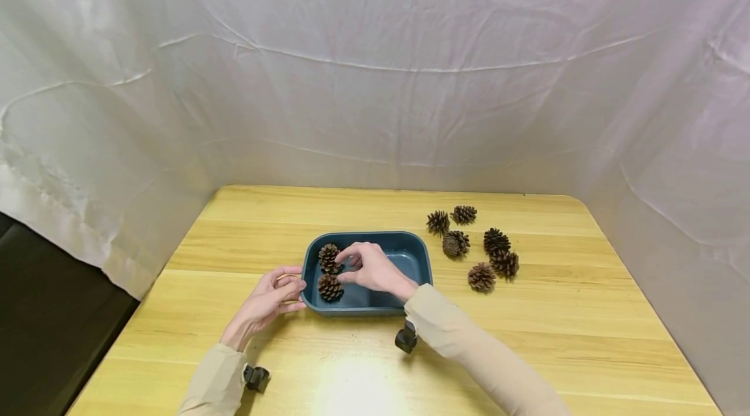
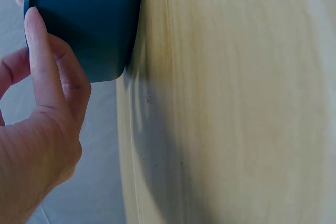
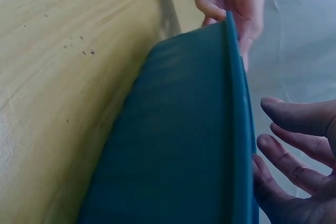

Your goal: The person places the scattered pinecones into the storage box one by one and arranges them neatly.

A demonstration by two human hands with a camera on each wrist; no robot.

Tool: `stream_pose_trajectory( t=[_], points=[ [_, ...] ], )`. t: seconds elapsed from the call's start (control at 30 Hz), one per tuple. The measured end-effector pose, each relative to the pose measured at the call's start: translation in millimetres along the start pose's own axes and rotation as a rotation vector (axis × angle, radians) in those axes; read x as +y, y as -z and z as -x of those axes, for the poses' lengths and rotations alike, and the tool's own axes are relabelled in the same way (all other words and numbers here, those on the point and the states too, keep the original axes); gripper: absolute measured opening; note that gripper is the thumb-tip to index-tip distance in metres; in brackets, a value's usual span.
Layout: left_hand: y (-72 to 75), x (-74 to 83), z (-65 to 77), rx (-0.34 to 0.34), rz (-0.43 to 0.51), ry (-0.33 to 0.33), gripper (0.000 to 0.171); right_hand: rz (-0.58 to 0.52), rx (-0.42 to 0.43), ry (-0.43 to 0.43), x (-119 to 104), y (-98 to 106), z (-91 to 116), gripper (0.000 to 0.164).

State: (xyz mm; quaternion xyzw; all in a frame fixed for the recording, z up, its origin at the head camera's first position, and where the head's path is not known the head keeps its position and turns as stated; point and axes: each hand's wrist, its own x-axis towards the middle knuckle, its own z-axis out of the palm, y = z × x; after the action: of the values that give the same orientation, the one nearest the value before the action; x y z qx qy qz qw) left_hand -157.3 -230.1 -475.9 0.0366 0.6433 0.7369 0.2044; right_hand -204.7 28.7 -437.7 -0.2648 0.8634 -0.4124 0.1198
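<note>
A dark blue rectangular box stands on the wooden table, with two brown pine cones side by side at its left end in the head view. My left hand holds the box's left end, thumb at the rim and fingers against the outer wall; the left wrist view shows this left hand close up. My right hand reaches into the box over its front side, fingertips right beside the cones. In the right wrist view the right hand's thumb and fingers are apart, with nothing between them.
Several loose pine cones lie on the table to the right of the box. Pale cloth hangs behind the table and at its sides. A dark surface lies beyond the left edge.
</note>
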Motion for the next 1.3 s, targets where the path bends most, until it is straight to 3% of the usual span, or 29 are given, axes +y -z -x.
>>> stream_pose_trajectory(
  t=[0.47, 0.77, 1.3],
  points=[
    [1.2, -3.5, -1.4, 0.024, -0.012, 0.004, 0.039, -0.136, 0.146, 0.05, 21.4, 36.2, 29.7, 0.032],
    [2.0, -4.9, -2.3, 0.024, -0.028, 0.01, 0.04, -0.197, 0.308, 0.056, 47.5, 53.3, 53.6, 0.03],
    [2.2, -4.3, -2.2, 0.026, -0.026, 0.015, 0.039, -0.22, 0.476, -0.102, 85.0, 89.8, 91.6, 0.036]
  ],
)
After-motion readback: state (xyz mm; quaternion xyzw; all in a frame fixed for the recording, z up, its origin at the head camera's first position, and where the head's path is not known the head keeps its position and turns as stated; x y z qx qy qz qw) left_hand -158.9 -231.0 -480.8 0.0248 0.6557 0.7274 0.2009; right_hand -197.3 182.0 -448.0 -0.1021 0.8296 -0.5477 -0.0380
